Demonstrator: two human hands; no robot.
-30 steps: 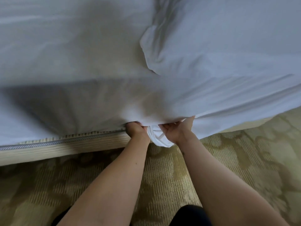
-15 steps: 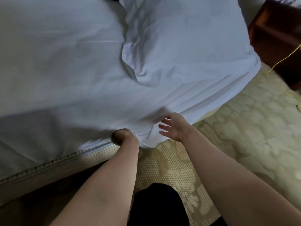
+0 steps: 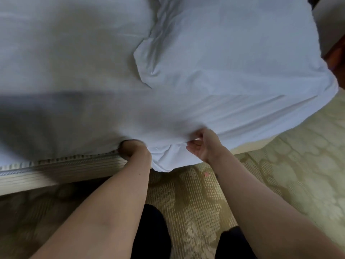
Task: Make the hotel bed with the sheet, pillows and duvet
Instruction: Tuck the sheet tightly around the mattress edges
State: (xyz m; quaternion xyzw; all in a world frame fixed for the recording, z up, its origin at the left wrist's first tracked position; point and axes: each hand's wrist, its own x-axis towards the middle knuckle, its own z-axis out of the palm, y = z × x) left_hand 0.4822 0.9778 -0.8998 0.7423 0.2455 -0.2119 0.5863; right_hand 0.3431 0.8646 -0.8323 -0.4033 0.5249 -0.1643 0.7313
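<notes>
Head view:
- Sheet (image 3: 186, 113): white, smooth woven cotton. It is spread over the bed top and draped over the near side. Faint long creases run toward the right corner. A grey shadow covers its left part.
- A loose bunched flap of sheet hangs between the two hands, below the mattress line and over the carpet (image 3: 280, 165).
- Pillow (image 3: 233, 43): white, plump and softly wrinkled. It lies on the sheet at upper right, with its rounded corner pointing to mid-bed.
- Bed base (image 3: 56, 171): pale, ribbed side with a corded piping strip along the top edge. It is exposed at left, below the sheet hem.
- Left grip (image 3: 133, 149): fingers curled tight into the sheet fold, right at the piping. The fingertips are buried in the fabric.
- Right grip (image 3: 205, 146): pinching the sheet edge between thumb and curled fingers, palm turned left, just beside the flap.
- Carpet: beige-olive, low pile, with a ribbed and mottled pattern. A small pink speck (image 3: 206, 174) lies near the right forearm.
- Nightstand (image 3: 336, 51): dark red-brown wood, only a sliver at the right edge.
</notes>
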